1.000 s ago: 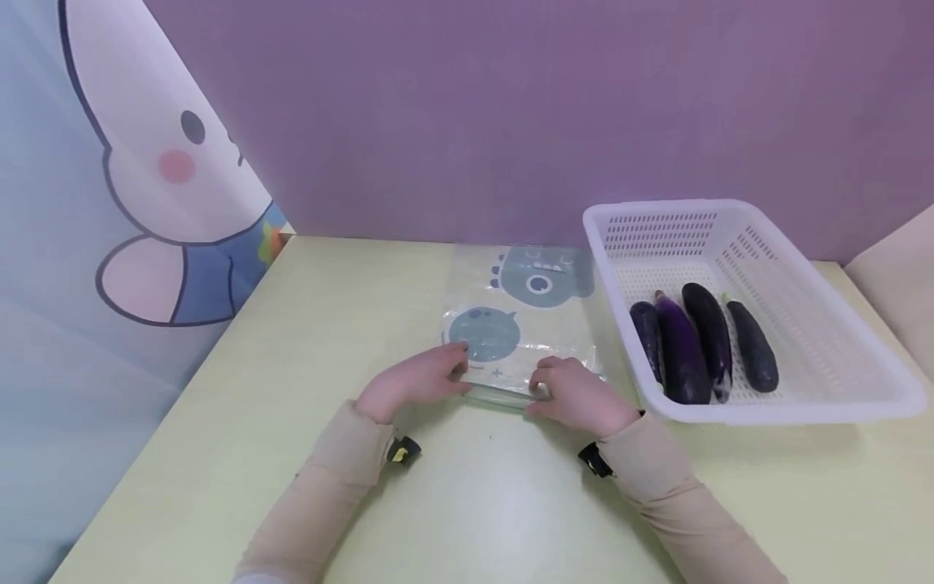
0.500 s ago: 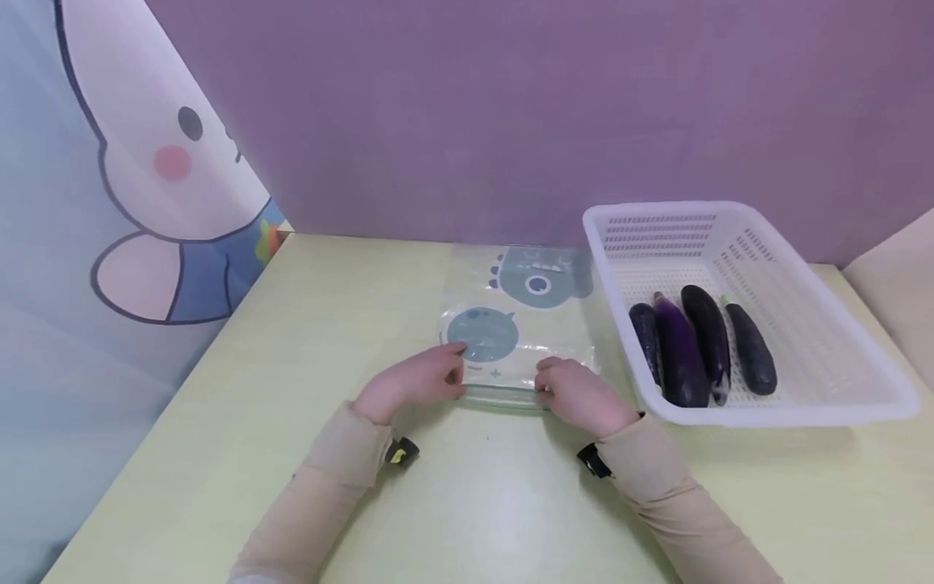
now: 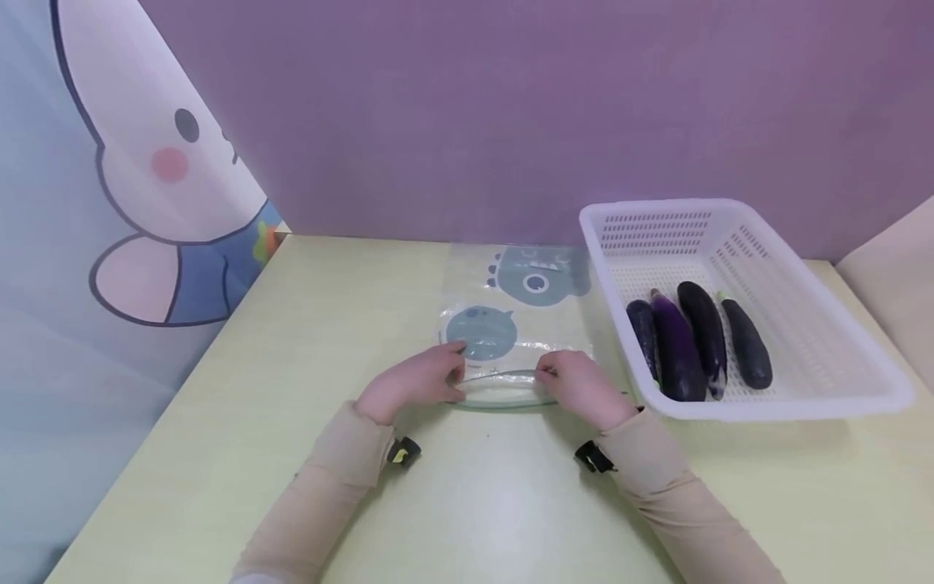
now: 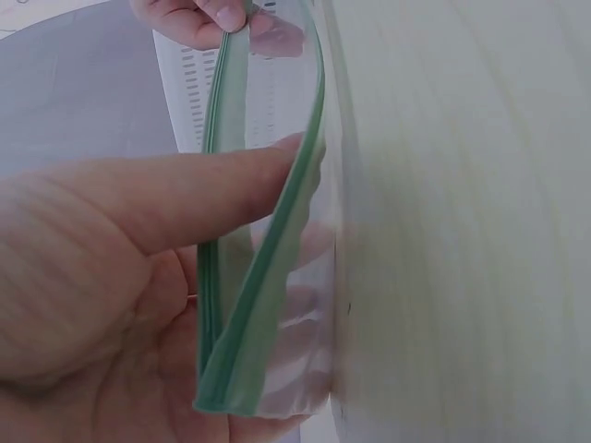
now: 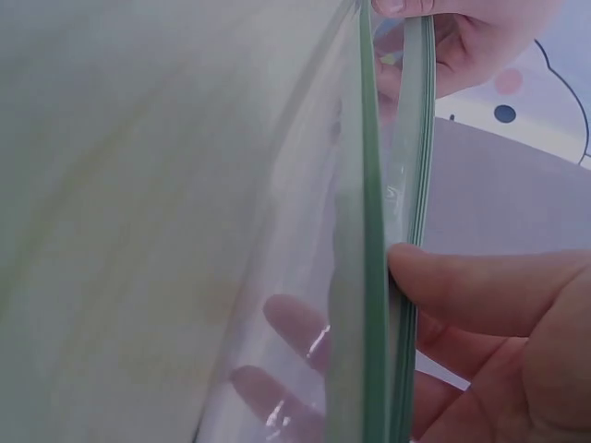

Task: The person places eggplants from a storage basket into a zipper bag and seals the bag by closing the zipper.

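Left hand, right hand: each pinched the parted mouth of the bag, which lay on the table beside the basket; I judged a light, even outward pull best.

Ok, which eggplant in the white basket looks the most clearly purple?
The second eggplant from the left in the head view: its skin shows purple, while the leftmost eggplant, third eggplant and rightmost eggplant look nearly black.
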Tool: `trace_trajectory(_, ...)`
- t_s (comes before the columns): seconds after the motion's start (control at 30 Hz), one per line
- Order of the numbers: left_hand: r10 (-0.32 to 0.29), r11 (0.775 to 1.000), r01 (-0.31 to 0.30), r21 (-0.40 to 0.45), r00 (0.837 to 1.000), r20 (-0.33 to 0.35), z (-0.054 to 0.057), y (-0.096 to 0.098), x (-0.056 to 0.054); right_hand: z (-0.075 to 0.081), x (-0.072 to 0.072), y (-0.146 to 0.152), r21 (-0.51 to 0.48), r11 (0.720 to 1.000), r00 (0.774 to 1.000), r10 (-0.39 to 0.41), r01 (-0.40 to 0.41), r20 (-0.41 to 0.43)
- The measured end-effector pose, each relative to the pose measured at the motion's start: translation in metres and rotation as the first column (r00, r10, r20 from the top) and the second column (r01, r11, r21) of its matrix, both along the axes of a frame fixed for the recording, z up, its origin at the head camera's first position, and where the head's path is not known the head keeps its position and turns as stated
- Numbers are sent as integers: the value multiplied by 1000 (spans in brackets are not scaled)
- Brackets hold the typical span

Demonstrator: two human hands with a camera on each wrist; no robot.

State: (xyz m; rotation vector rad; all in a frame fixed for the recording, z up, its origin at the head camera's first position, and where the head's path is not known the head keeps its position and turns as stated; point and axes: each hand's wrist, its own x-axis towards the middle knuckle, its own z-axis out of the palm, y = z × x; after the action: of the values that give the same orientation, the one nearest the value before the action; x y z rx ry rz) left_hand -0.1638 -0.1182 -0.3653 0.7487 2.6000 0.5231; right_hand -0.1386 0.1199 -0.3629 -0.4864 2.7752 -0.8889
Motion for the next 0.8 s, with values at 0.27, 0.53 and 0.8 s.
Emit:
trace_trajectory(0.27, -1, 1000, 1, -6, 1000, -5, 0, 1, 0, -1, -2, 2, -17, 1000, 1000, -3, 3, -14)
trace_trajectory(0.53, -11, 1000, 11, 0, 1000, -8, 2, 1, 0, 0, -4, 2, -68, 997, 998, -44, 41, -51)
trace_trajectory(0.8, -11, 1000, 12, 8, 1000, -21, 3, 1, 1, 0, -4, 2, -113, 991, 991, -87, 75, -104)
